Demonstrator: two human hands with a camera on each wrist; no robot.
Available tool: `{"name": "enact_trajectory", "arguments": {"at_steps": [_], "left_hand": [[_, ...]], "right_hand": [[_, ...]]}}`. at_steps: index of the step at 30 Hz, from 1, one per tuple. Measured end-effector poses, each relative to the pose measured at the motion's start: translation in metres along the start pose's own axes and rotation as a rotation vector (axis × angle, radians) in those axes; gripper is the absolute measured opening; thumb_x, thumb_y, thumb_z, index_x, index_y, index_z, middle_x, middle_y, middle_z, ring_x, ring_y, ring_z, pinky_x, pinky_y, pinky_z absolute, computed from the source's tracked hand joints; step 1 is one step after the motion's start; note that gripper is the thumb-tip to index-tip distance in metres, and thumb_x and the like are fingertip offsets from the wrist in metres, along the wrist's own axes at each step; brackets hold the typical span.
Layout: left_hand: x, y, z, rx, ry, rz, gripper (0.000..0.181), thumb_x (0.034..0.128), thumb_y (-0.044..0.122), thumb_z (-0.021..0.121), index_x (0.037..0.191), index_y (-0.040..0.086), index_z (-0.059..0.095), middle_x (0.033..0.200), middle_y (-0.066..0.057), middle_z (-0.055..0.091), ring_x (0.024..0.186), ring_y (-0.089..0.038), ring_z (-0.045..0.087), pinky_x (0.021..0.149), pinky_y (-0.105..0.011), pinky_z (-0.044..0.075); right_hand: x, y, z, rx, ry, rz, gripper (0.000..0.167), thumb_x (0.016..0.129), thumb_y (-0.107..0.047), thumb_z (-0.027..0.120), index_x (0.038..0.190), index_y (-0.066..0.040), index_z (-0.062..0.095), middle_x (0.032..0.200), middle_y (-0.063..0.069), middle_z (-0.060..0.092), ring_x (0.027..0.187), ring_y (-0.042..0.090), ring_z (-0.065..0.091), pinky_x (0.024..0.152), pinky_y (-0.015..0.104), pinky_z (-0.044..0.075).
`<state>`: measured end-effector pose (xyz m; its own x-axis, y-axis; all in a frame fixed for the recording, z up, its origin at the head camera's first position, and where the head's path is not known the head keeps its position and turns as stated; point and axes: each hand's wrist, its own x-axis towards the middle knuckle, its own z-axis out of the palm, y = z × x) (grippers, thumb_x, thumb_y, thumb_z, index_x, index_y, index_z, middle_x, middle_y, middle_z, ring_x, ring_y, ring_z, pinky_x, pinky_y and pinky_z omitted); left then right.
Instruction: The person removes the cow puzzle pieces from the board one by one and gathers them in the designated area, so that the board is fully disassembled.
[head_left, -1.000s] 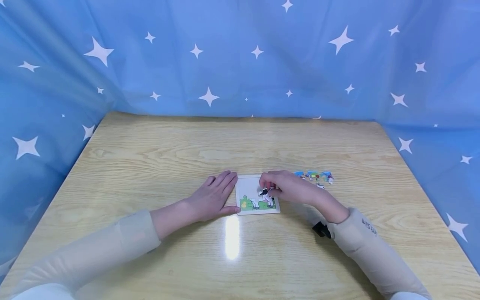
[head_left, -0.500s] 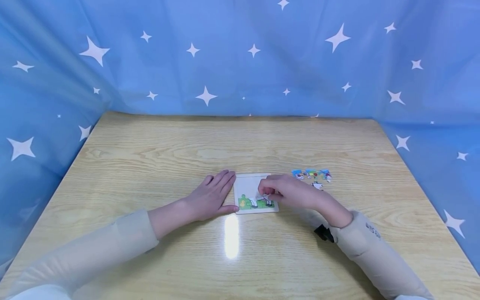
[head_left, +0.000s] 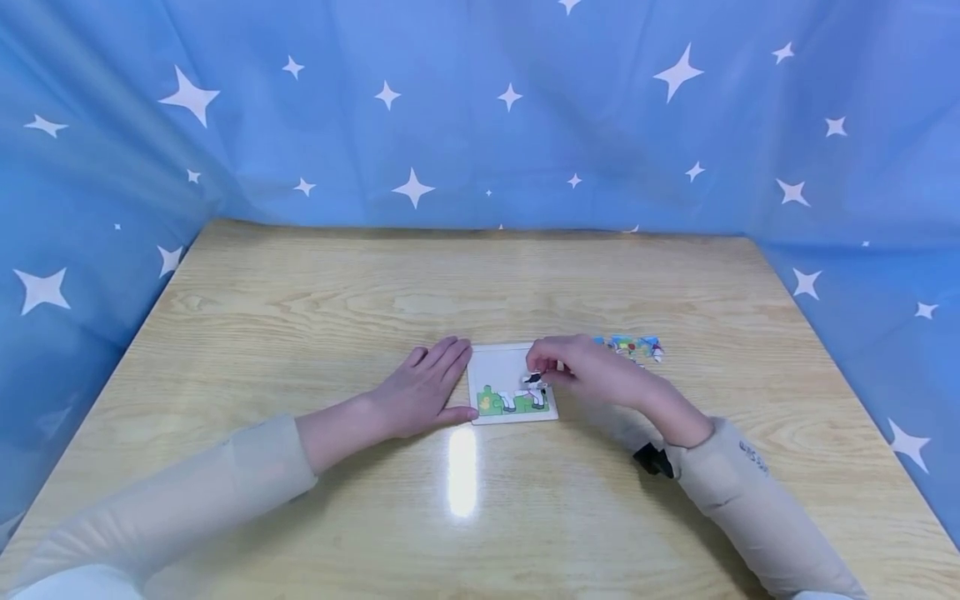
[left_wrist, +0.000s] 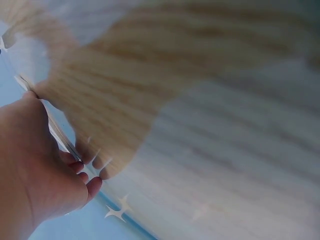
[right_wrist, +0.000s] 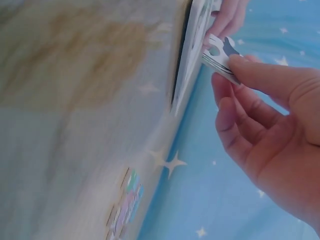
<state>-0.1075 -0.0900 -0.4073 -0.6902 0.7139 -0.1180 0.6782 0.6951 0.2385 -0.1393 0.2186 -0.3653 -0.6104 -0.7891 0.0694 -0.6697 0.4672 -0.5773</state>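
A: Left hand (head_left: 429, 385): how was it found?
B: Laid palm down on the wooden table (head_left: 322, 300), against the left edge of the white puzzle tray (head_left: 495, 363). Four fingers are kept straight and close together; the thumb is spread wide, toward the tray's near left corner. Nothing is gripped.

A: And the right hand (head_left: 592, 368)?
B: A black-and-white puzzle piece (right_wrist: 218, 55) is pinched between thumb and forefinger, the gap narrowed to the piece's thickness. The other fingers are seen curled in the right wrist view.

A: Position of the piece?
B: Held tilted over the right half of the tray, just beyond the fitted pieces. Whether the tray is touched by its lower edge cannot be told.

A: Tray contents?
B: Along the near side, a row of fitted pieces (head_left: 491, 404) is seen: green ground, a small yellow figure, white legs. Beyond it, the pale tray floor is left bare.

A: Surroundings?
B: Loose pieces (head_left: 633, 344) are clustered on the table to the right of the tray, partly covered by the right hand in the head view. Behind, a blue curtain (head_left: 450, 108) printed with white stars is hung.
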Motion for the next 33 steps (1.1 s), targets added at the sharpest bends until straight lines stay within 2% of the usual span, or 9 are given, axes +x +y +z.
{"name": "enact_trajectory", "arguments": {"at_steps": [6, 13, 15, 22, 27, 33], "left_hand": [[0.000, 0.000, -0.002, -0.014, -0.001, 0.002, 0.093, 0.1131, 0.055, 0.055, 0.169, -0.013, 0.025, 0.178, -0.028, 0.024, 0.166, -0.046, 0.022, 0.125, -0.064, 0.032], [0.001, 0.001, -0.002, -0.027, -0.006, 0.002, 0.092, 0.1135, 0.055, 0.054, 0.169, -0.013, 0.024, 0.178, -0.029, 0.023, 0.166, -0.046, 0.021, 0.126, -0.065, 0.031], [0.001, 0.000, -0.002, -0.026, -0.006, 0.004, 0.092, 0.1136, 0.054, 0.054, 0.169, -0.013, 0.024, 0.178, -0.029, 0.023, 0.166, -0.046, 0.021, 0.125, -0.065, 0.032], [0.000, -0.001, -0.001, -0.014, -0.006, -0.003, 0.092, 0.1136, 0.055, 0.054, 0.169, -0.013, 0.024, 0.178, -0.029, 0.023, 0.166, -0.046, 0.021, 0.125, -0.065, 0.031], [0.000, 0.000, -0.002, -0.017, -0.002, -0.002, 0.092, 0.1135, 0.054, 0.054, 0.169, -0.013, 0.024, 0.178, -0.029, 0.024, 0.166, -0.046, 0.022, 0.125, -0.065, 0.032], [-0.001, 0.001, -0.003, -0.021, -0.002, -0.008, 0.092, 0.1134, 0.054, 0.055, 0.169, -0.013, 0.025, 0.178, -0.029, 0.024, 0.166, -0.046, 0.022, 0.125, -0.065, 0.032]], "right_hand": [[-0.005, -0.004, -0.010, -0.040, -0.001, 0.024, 0.024, 0.098, 0.016, 0.071, 0.108, -0.006, 0.074, 0.100, -0.002, 0.072, 0.083, 0.013, 0.063, 0.072, 0.030, 0.054], [-0.020, 0.015, -0.016, -0.026, 0.030, -0.067, 0.024, 0.099, 0.013, 0.072, 0.110, -0.007, 0.073, 0.099, -0.003, 0.069, 0.080, 0.007, 0.057, 0.067, 0.028, 0.051], [-0.024, 0.016, -0.018, -0.034, 0.040, -0.059, 0.023, 0.098, 0.012, 0.073, 0.110, -0.008, 0.074, 0.098, -0.004, 0.069, 0.080, 0.006, 0.057, 0.067, 0.028, 0.051], [-0.034, 0.004, -0.028, -0.059, 0.055, 0.072, 0.022, 0.095, 0.011, 0.079, 0.109, -0.006, 0.076, 0.097, -0.009, 0.071, 0.084, 0.009, 0.065, 0.072, 0.029, 0.056], [-0.042, 0.005, -0.032, -0.078, 0.060, 0.086, 0.022, 0.094, 0.011, 0.080, 0.107, -0.006, 0.076, 0.096, -0.009, 0.070, 0.080, 0.007, 0.062, 0.069, 0.027, 0.054], [-0.056, 0.009, -0.038, -0.115, 0.066, 0.134, 0.025, 0.093, 0.012, 0.081, 0.106, -0.009, 0.076, 0.095, -0.012, 0.069, 0.083, 0.007, 0.063, 0.072, 0.029, 0.056]]}}
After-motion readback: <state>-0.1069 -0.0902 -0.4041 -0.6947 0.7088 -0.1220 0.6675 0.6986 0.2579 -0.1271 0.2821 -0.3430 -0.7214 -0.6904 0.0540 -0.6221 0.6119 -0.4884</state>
